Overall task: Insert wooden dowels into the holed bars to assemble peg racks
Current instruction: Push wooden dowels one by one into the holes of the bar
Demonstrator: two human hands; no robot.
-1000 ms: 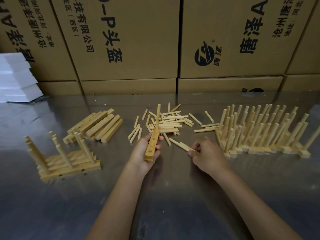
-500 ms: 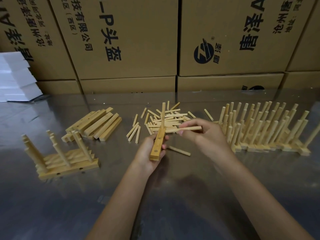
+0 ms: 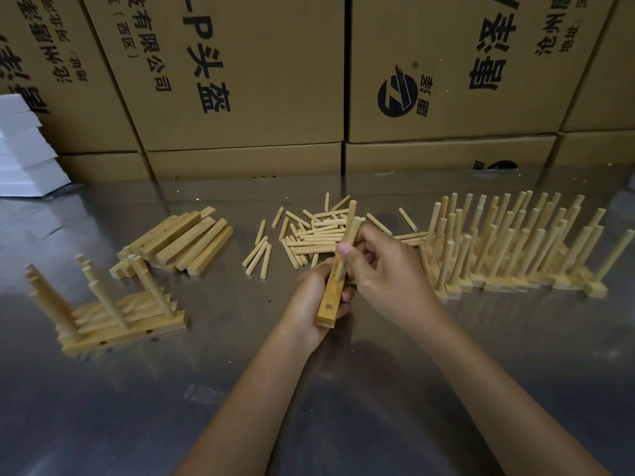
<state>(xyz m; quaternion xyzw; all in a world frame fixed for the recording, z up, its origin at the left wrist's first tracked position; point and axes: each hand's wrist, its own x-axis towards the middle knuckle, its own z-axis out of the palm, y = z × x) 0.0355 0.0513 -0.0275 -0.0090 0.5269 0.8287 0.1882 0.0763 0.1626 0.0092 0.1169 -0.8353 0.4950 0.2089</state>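
My left hand grips a holed wooden bar at the table's middle, its near end with a hole showing. One dowel stands in the bar's far end. My right hand pinches a second dowel and holds it upright against the bar's middle. A loose pile of dowels lies just behind the hands. Bare bars are stacked to the left.
Finished peg racks stand in a row at the right, and a few more sit at the near left. Cardboard boxes wall the back of the steel table. White foam blocks sit far left.
My right hand picked a dowel off the table, carried it over to the bar and turned it from level to upright on the bar. My left hand kept hold of the bar.
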